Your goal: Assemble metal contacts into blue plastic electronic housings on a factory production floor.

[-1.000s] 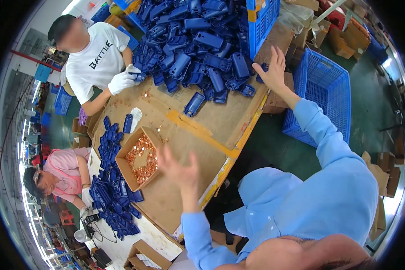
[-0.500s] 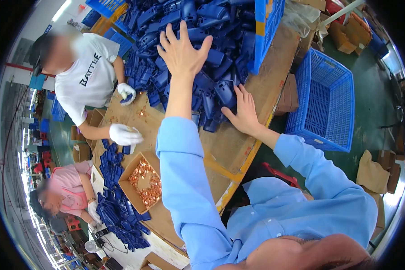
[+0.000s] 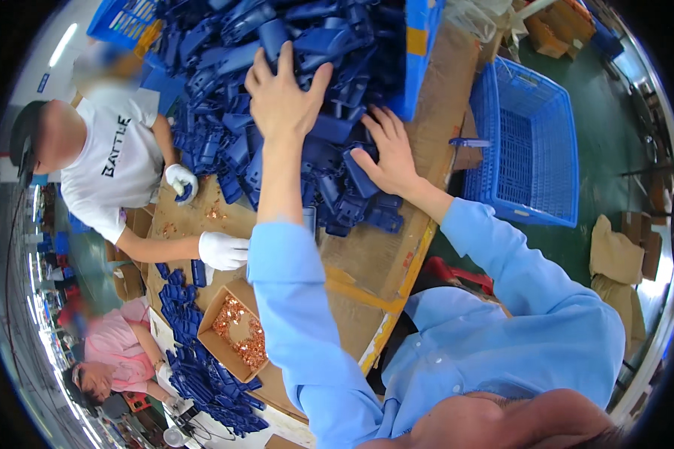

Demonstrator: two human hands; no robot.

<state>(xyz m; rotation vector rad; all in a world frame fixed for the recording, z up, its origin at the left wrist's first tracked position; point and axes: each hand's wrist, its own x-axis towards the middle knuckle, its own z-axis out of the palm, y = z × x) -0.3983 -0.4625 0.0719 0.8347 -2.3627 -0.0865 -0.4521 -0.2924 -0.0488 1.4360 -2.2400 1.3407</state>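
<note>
A big heap of dark blue moulded plastic parts (image 3: 225,75) covers the far part of the table. My left hand (image 3: 283,105) lies on the heap, palm down, its fingers spread over the parts. At the heap's right side my right hand (image 3: 389,153) rests against the parts, fingers stretched out and thumb apart. A blue plastic part (image 3: 359,173) sits right by that thumb. Neither hand is closed round a part. What lies under both palms is hidden.
A blue crate wall (image 3: 419,52) borders the heap, and a blue crate (image 3: 502,202) stands off the table's right edge. One loose blue part (image 3: 469,142) shows beside it. At left are a cardboard box of coppery pieces (image 3: 258,299), smaller blue parts (image 3: 202,382) and two co-workers.
My right hand has moved up and left against the heap; parts there have shifted. A loose blue part now shows beside the crate. The nearer co-worker's gloved hand has moved closer to my left arm.
</note>
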